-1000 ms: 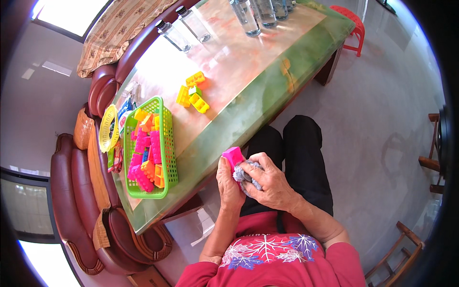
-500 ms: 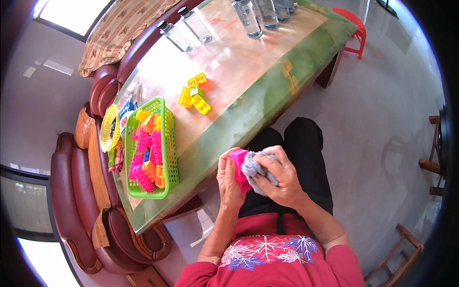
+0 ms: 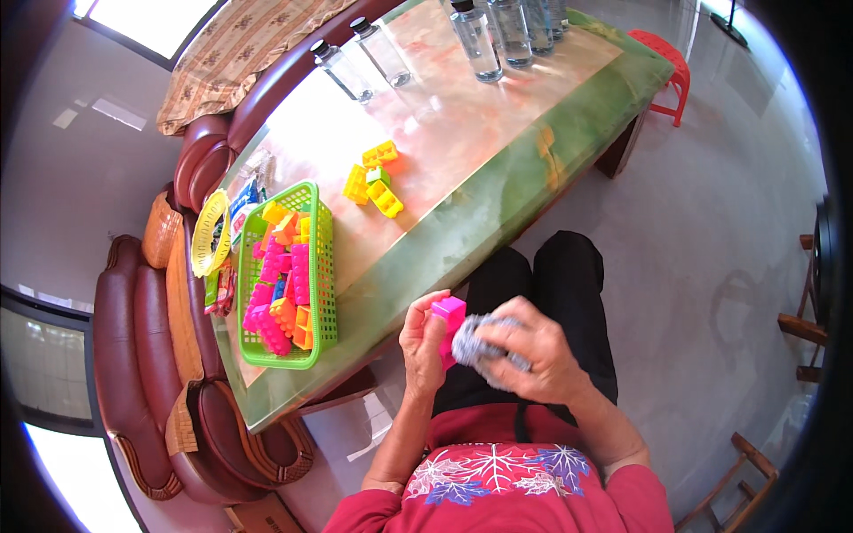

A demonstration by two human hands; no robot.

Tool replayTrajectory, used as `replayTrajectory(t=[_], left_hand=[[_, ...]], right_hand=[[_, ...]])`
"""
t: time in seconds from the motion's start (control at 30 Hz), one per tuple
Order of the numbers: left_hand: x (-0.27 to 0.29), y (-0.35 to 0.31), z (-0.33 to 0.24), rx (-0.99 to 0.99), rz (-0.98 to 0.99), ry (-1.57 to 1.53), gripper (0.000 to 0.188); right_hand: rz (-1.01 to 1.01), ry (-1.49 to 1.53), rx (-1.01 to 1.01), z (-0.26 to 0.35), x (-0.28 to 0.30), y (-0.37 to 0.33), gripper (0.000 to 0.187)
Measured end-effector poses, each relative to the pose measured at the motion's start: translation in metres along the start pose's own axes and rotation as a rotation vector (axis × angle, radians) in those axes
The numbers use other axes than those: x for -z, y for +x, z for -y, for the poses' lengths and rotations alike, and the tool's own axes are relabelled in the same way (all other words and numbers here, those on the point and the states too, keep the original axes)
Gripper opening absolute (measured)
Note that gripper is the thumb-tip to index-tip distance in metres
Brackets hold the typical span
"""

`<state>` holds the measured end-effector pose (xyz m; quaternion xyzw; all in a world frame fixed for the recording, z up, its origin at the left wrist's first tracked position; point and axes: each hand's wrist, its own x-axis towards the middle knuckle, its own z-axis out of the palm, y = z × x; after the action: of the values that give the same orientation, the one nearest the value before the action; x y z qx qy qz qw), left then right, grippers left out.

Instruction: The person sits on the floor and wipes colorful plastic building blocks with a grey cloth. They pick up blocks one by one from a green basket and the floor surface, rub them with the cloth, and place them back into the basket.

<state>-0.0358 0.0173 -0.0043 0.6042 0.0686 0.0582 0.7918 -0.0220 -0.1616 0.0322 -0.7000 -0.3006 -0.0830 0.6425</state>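
Above my lap, my left hand (image 3: 423, 343) is closed around a pink toy building block (image 3: 450, 313), whose top end sticks up past the thumb. A bunched grey cloth (image 3: 480, 342) is gripped in my right hand (image 3: 538, 351), up against the block's right side. Part of the block is hidden behind the cloth and my fingers. On the table ahead lies a small group of yellow blocks (image 3: 386, 200) with a green block (image 3: 378, 176) among them. To the left, a green plastic basket (image 3: 327, 293) holds several pink, orange, yellow and blue blocks.
The marble-patterned table (image 3: 462, 209) has its green edge just beyond my knees. Several clear bottles (image 3: 480, 49) with dark caps stand at its far side. A yellow oval basket (image 3: 211, 233) and packets sit left of the blocks. Beyond are a brown leather sofa (image 3: 147, 355) and a red stool (image 3: 671, 71).
My right hand and the cloth have shifted slightly right and down along the block, exposing its top end. My left hand still grips the block. The view has shifted a little.
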Motion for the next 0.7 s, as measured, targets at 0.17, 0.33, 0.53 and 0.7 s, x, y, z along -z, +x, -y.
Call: replayTrajectory(t=[0.17,0.33,0.53,0.7], left_hand=[[-0.006,-0.009,-0.004,-0.355,0.133,0.682,0.063],[-0.009,-0.018,-0.001,-0.257,0.141,0.353,0.053],[-0.006,-0.012,0.005,-0.031,0.017,-0.091,0.019],[-0.016,-0.001,0.022,0.029,-0.228,-0.186,0.036]], right_hand=[[0.117,-0.380,0.033,0.007,-0.002,0.018,0.032],[0.042,0.036,-0.160,-0.019,-0.002,0.021,0.020],[-0.013,0.768,-0.692,-0.036,-0.005,0.021,0.022],[-0.233,0.406,-0.462,-0.040,-0.041,0.004,0.024]])
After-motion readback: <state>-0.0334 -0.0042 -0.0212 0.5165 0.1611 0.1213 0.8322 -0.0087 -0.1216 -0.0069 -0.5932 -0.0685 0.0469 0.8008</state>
